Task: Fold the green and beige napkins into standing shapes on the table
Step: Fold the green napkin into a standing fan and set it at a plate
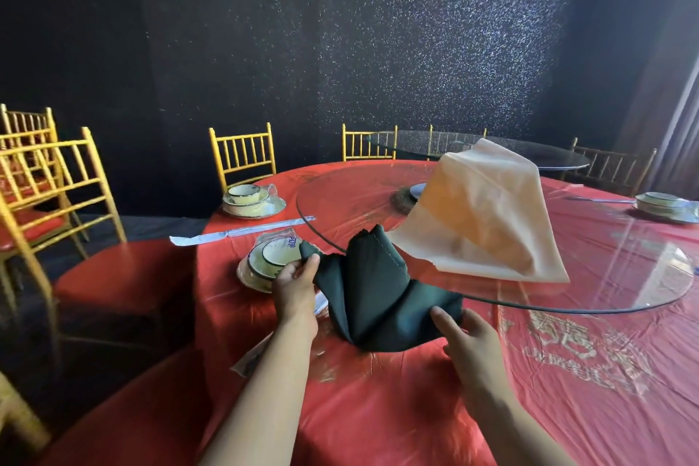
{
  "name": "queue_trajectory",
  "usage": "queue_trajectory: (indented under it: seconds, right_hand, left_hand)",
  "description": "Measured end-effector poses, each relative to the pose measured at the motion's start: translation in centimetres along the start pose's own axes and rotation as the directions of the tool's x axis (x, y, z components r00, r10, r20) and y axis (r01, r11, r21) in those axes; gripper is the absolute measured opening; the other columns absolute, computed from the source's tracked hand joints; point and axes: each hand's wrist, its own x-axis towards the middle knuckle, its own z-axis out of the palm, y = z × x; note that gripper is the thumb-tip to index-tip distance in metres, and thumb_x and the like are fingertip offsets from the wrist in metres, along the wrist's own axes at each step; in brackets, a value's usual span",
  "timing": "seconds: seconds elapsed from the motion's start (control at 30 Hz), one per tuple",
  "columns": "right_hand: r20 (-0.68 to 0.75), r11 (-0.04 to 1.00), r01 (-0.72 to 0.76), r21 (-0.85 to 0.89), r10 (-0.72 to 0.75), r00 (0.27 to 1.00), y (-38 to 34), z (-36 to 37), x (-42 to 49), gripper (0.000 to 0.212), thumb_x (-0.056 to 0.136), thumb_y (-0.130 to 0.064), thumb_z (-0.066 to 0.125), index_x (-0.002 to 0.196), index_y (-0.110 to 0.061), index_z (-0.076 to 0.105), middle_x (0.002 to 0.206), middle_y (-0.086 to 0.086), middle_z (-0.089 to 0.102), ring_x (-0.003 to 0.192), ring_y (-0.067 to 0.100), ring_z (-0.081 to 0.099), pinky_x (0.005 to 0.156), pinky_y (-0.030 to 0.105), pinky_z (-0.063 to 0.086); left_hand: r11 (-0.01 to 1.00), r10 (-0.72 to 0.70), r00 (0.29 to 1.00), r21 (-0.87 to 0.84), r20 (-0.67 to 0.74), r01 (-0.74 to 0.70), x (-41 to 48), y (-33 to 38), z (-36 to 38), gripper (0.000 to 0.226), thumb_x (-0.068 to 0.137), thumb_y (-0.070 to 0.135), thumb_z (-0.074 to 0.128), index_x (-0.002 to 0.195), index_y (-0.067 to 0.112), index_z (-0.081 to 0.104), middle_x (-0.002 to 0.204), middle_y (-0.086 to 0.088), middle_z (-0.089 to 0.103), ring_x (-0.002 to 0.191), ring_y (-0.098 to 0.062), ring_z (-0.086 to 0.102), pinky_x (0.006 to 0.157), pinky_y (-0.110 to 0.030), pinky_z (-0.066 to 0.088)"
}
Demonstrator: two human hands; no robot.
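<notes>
The dark green napkin (372,291) stands folded in upright pleats on the red tablecloth, just in front of the glass turntable's edge. My left hand (297,284) pinches its upper left flap. My right hand (463,333) holds the lower right corner, thumb on top of the cloth. The beige napkin (480,216) stands as a tall tent shape on the glass turntable, right behind the green one and apart from both hands.
The glass turntable (605,276) covers the middle of the round red table (378,409). Wrapped bowl-and-plate sets sit to the left (266,261), far left (251,199) and far right (665,206). Wrapped chopsticks (242,231) lie nearby. Gold chairs (53,182) ring the table.
</notes>
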Motion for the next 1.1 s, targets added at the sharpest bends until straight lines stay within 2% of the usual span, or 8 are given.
queue_trajectory:
  seconds: [0.13, 0.27, 0.33, 0.47, 0.57, 0.73, 0.97, 1.1]
  right_hand:
    - [0.032, 0.997, -0.049, 0.063, 0.047, 0.998, -0.2, 0.0, -0.4, 0.009, 0.085, -0.013, 0.061, 0.077, -0.013, 0.064, 0.077, -0.001, 0.067, 0.075, 0.015, 0.056, 0.076, 0.034, 0.043]
    - [0.055, 0.992, 0.006, 0.123, -0.012, 0.998, -1.3, 0.0, -1.5, 0.005, 0.082, -0.021, 0.066, 0.084, -0.016, 0.066, 0.085, 0.000, 0.070, 0.082, 0.013, 0.061, 0.079, 0.033, 0.044]
    - [0.071, 0.993, 0.035, 0.113, -0.044, 0.996, -1.5, 0.1, -1.9, 0.007, 0.082, -0.022, 0.068, 0.085, -0.017, 0.066, 0.093, 0.008, 0.069, 0.090, 0.018, 0.061, 0.084, 0.036, 0.044]
    - [0.118, 0.994, 0.039, 0.098, -0.051, 0.992, -2.0, -0.2, -2.4, 0.017, 0.072, -0.034, 0.075, 0.080, -0.022, 0.066, 0.101, 0.011, 0.064, 0.098, 0.020, 0.058, 0.083, 0.029, 0.043]
    - [0.089, 0.990, 0.063, 0.130, -0.075, 0.993, -2.4, -0.4, -1.9, 0.007, 0.075, -0.020, 0.071, 0.078, -0.024, 0.066, 0.103, 0.011, 0.063, 0.095, 0.017, 0.058, 0.077, 0.022, 0.041]
    - [0.115, 0.987, 0.097, 0.131, -0.112, 0.987, -3.2, -0.5, -1.2, 0.005, 0.076, -0.019, 0.070, 0.079, -0.022, 0.067, 0.102, 0.002, 0.061, 0.093, 0.005, 0.057, 0.078, 0.019, 0.042]
    - [0.113, 0.979, 0.110, 0.171, -0.131, 0.985, -3.0, -0.6, -1.5, 0.023, 0.065, -0.036, 0.068, 0.081, -0.020, 0.068, 0.096, 0.008, 0.064, 0.090, 0.013, 0.059, 0.082, 0.024, 0.042]
    - [0.190, 0.981, 0.099, 0.167, -0.131, 0.973, -2.9, -1.2, -1.5, 0.037, 0.066, -0.039, 0.077, 0.092, -0.016, 0.064, 0.100, 0.006, 0.065, 0.089, 0.007, 0.060, 0.078, 0.021, 0.043]
  left_hand:
    - [0.997, 0.047, 0.999, 0.066, -0.027, -0.045, -0.2, 0.1, -0.4, 0.017, 0.088, 0.014, 0.060, 0.072, 0.020, 0.058, 0.077, 0.004, 0.060, 0.074, -0.012, 0.056, 0.068, -0.020, 0.043]
    - [0.998, 0.037, 0.997, 0.053, -0.062, -0.034, -0.2, 0.3, -1.6, 0.005, 0.088, 0.016, 0.060, 0.089, 0.015, 0.055, 0.096, -0.009, 0.063, 0.081, -0.023, 0.065, 0.087, -0.043, 0.051]
    - [0.996, 0.092, 0.995, -0.012, -0.037, -0.093, -1.1, 0.9, -1.8, 0.006, 0.091, 0.014, 0.055, 0.097, 0.015, 0.054, 0.101, -0.009, 0.062, 0.075, -0.014, 0.065, 0.085, -0.040, 0.050]
    - [0.965, 0.263, 0.954, -0.019, 0.141, -0.263, -2.4, 3.1, -1.5, 0.033, 0.093, 0.011, 0.050, 0.127, 0.014, 0.050, 0.109, 0.013, 0.056, 0.104, -0.004, 0.055, 0.098, -0.023, 0.042]
    - [0.930, 0.262, 0.894, 0.151, 0.365, -0.334, -1.1, 4.1, -1.3, 0.024, 0.093, 0.007, 0.049, 0.115, 0.014, 0.056, 0.103, 0.011, 0.062, 0.089, 0.016, 0.056, 0.083, -0.006, 0.042]
    - [0.791, 0.279, 0.894, 0.443, 0.351, -0.421, 1.4, 3.8, -2.1, 0.023, 0.087, -0.001, 0.054, 0.073, 0.018, 0.057, 0.077, 0.007, 0.058, 0.071, 0.000, 0.052, 0.065, -0.004, 0.039]
    - [0.687, 0.367, 0.852, 0.508, 0.374, -0.519, 1.7, 3.4, -2.5, 0.007, 0.088, 0.002, 0.055, 0.089, 0.006, 0.060, 0.085, 0.007, 0.059, 0.078, 0.004, 0.054, 0.067, 0.002, 0.037]
    - [0.754, 0.361, 0.874, 0.449, 0.326, -0.479, 1.1, 4.0, -2.0, 0.019, 0.090, 0.012, 0.056, 0.108, 0.009, 0.057, 0.105, 0.001, 0.059, 0.099, -0.012, 0.053, 0.090, -0.020, 0.038]
